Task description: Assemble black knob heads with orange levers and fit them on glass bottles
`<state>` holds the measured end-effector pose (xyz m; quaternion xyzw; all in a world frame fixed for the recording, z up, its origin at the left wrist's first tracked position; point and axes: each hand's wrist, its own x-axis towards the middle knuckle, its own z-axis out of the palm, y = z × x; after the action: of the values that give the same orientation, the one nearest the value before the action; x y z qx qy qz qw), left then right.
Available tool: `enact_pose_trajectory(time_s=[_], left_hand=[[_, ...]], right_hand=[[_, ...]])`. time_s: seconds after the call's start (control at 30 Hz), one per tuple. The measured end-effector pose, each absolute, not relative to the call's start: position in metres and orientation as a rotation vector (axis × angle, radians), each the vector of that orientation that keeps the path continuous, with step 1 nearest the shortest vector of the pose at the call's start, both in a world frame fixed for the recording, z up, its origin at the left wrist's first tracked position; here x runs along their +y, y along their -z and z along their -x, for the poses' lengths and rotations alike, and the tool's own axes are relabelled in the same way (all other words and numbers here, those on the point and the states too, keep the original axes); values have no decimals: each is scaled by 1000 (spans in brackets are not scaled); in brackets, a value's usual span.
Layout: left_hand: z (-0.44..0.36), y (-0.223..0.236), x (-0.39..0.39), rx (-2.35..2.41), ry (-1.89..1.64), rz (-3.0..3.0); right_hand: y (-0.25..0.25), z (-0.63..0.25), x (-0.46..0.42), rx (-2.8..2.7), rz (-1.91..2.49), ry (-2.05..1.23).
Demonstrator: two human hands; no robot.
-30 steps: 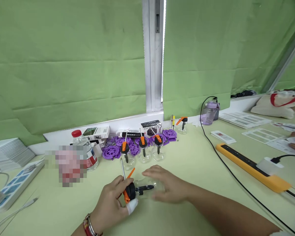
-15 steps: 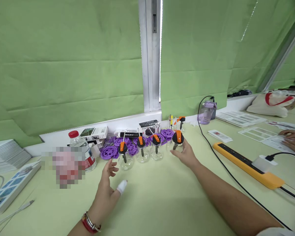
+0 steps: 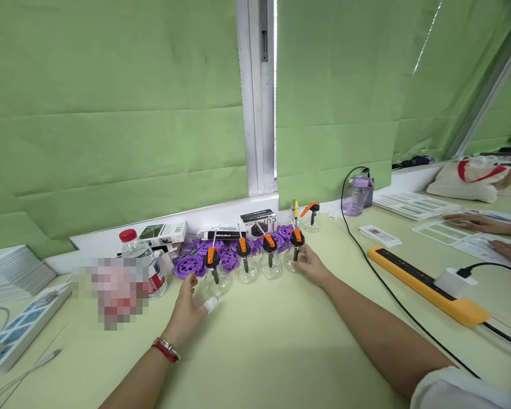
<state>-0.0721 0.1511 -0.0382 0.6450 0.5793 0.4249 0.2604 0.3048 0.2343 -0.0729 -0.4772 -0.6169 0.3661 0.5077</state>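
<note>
Small round glass jars with black-and-orange tops stand in a row on the table, each with a thin rod at the top. My right hand (image 3: pixel 311 268) is closed around the right-hand glass jar (image 3: pixel 290 262) of the row, its base low at the table. At the left end, my left hand (image 3: pixel 191 309) is open beside the left-hand glass jar (image 3: pixel 218 284), its thumb wrapped in white. I cannot tell whether its fingers touch the glass. Two more jars, a middle-left jar (image 3: pixel 247 274) and a middle-right jar (image 3: pixel 271 269), stand between my hands.
Behind the row lie purple openwork discs (image 3: pixel 189 266) and small boxes (image 3: pixel 259 223). Another jar (image 3: pixel 311 223) stands farther back. A red-capped bottle (image 3: pixel 155 278) is at left. An orange power strip (image 3: pixel 430 287), a black cable (image 3: pixel 392 298) and another person's hands (image 3: pixel 509 250) are at right.
My right hand has brought its jar left and down into line with the others. My left hand has moved slightly toward the left-hand jar. Another person's second hand now shows at right.
</note>
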Motion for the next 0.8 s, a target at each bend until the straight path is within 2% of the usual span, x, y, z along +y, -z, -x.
enact_pose_trajectory(time_s=[0.23, 0.47, 0.57, 0.7, 0.8], left_hand=[[59, 41, 186, 1332, -1140, -1729], [40, 46, 188, 1158, -1250, -1598], [43, 45, 180, 1145, -1270, -1532], [53, 42, 161, 1077, -1238, -1396], [64, 38, 145, 998, -1148, -1323]], right_hand=[[74, -299, 243, -1585, 1159, -834], [74, -299, 239, -1709, 1119, -796], [74, -298, 234, -1713, 1208, -570], [69, -290, 216, -1625, 1336, -28], [58, -275, 190, -1638, 1261, 188]])
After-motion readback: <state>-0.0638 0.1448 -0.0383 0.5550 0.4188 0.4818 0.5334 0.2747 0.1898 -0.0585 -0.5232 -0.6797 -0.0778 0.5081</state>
